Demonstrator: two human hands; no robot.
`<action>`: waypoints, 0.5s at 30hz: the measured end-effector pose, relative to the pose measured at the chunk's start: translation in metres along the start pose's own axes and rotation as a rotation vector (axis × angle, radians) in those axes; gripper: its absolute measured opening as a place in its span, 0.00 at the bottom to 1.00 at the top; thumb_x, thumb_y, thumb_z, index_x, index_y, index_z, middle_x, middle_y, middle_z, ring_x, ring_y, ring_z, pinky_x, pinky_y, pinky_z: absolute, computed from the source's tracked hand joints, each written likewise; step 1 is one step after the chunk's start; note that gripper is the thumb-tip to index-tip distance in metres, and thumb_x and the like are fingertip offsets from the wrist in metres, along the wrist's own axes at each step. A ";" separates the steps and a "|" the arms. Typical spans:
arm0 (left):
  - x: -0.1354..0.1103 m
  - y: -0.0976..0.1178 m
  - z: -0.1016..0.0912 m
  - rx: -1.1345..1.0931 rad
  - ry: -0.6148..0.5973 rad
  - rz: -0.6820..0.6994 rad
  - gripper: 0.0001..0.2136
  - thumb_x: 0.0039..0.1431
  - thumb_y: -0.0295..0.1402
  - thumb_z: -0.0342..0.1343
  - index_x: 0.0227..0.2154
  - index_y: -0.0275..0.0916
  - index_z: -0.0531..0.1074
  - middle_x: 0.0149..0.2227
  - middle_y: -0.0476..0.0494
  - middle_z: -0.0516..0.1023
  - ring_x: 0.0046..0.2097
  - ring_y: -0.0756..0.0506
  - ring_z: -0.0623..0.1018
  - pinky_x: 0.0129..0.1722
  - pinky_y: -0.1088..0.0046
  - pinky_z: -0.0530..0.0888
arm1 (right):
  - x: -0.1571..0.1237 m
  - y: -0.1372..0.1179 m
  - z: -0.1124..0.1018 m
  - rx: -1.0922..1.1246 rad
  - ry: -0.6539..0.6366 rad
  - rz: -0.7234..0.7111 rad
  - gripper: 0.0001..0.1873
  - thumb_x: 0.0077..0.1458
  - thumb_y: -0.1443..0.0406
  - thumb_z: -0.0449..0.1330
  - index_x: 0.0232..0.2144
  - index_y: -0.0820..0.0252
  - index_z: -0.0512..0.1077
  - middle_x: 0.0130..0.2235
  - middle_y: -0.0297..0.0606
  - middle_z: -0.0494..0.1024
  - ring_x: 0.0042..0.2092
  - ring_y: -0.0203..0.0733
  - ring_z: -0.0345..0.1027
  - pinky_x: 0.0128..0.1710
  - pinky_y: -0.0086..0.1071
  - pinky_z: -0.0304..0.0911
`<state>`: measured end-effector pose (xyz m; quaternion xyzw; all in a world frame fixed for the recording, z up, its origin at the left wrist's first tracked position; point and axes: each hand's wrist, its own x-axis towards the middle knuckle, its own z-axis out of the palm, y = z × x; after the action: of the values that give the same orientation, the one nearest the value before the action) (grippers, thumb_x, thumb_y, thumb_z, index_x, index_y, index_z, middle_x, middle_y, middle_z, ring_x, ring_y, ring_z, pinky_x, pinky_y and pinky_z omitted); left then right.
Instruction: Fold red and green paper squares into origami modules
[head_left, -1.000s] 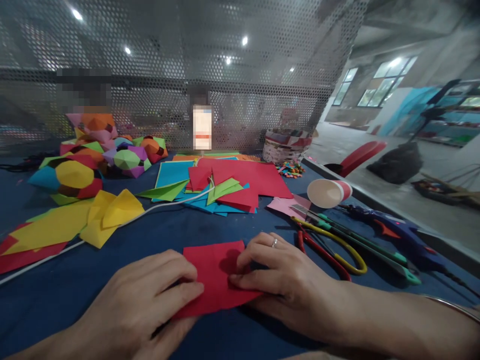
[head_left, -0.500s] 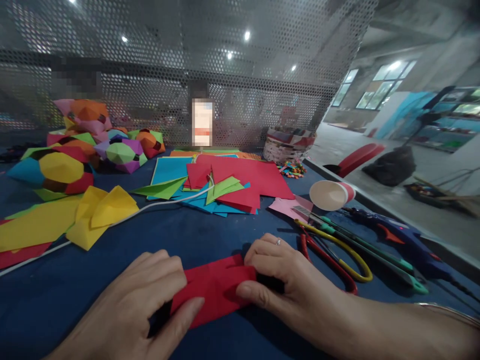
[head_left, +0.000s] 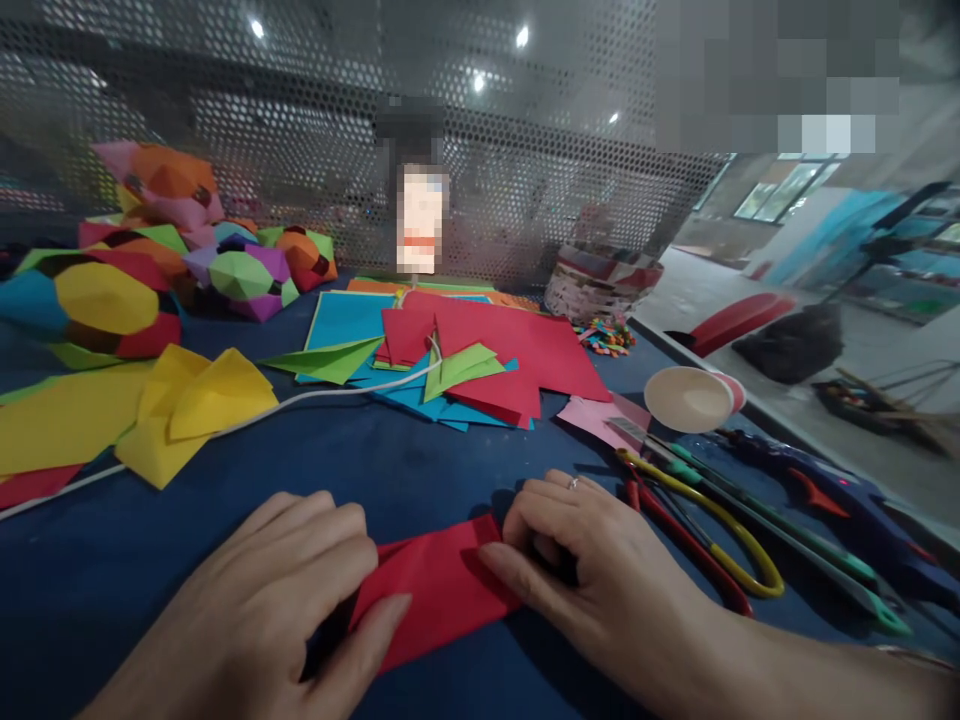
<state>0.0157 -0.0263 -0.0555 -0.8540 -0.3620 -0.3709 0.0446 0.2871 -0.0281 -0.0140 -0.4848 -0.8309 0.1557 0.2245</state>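
Observation:
A red sheet of paper (head_left: 439, 585) lies folded into a narrow band on the blue table (head_left: 390, 470) right in front of me. My left hand (head_left: 277, 600) grips its left end, fingers curled over the top and thumb pressed on the paper. My right hand (head_left: 592, 565), with a ring on one finger, pinches the right end with curled fingers and the thumb on the fold.
Scissors with red and yellow handles (head_left: 697, 520), green-handled scissors (head_left: 787, 540) and a blue glue gun (head_left: 832, 500) lie at the right by a tipped paper cup (head_left: 690, 398). Coloured sheets (head_left: 480, 350), yellow folded papers (head_left: 187, 405), paper polyhedra (head_left: 150, 260), a white cord (head_left: 300, 400) and a basket (head_left: 600, 285) lie beyond. Mesh screen (head_left: 337, 150) behind.
The red sheet went from an open square to a folded narrow band. Both hands shifted slightly toward me and closed on its ends. The view tilted a little.

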 end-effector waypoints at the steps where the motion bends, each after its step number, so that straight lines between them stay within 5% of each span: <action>1: 0.001 -0.001 0.000 -0.011 -0.002 -0.003 0.09 0.73 0.43 0.61 0.39 0.47 0.80 0.35 0.48 0.82 0.41 0.41 0.85 0.44 0.64 0.85 | 0.000 -0.001 0.000 -0.003 0.003 0.014 0.18 0.68 0.64 0.70 0.27 0.56 0.69 0.27 0.28 0.74 0.29 0.37 0.64 0.33 0.34 0.55; 8: 0.000 0.001 -0.001 0.008 -0.009 0.010 0.10 0.74 0.43 0.61 0.37 0.47 0.80 0.34 0.48 0.82 0.40 0.42 0.85 0.42 0.65 0.84 | -0.001 -0.004 0.000 -0.034 0.023 0.043 0.13 0.59 0.68 0.74 0.34 0.55 0.71 0.31 0.30 0.76 0.34 0.42 0.71 0.34 0.35 0.62; 12: 0.004 0.003 -0.003 0.053 -0.030 0.073 0.15 0.78 0.36 0.52 0.31 0.45 0.71 0.29 0.49 0.78 0.32 0.43 0.79 0.32 0.64 0.76 | -0.003 -0.002 -0.004 0.078 -0.025 -0.027 0.17 0.67 0.63 0.71 0.55 0.53 0.74 0.49 0.39 0.82 0.50 0.49 0.77 0.49 0.43 0.70; 15: 0.006 0.003 -0.003 0.040 -0.034 0.092 0.14 0.79 0.33 0.51 0.31 0.45 0.66 0.28 0.50 0.76 0.30 0.43 0.75 0.32 0.61 0.72 | -0.001 -0.001 -0.006 0.120 -0.078 -0.037 0.12 0.71 0.60 0.68 0.53 0.52 0.76 0.50 0.38 0.81 0.51 0.49 0.76 0.51 0.44 0.70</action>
<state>0.0186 -0.0259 -0.0494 -0.8748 -0.3304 -0.3468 0.0726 0.2899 -0.0298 -0.0084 -0.4485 -0.8369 0.2199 0.2237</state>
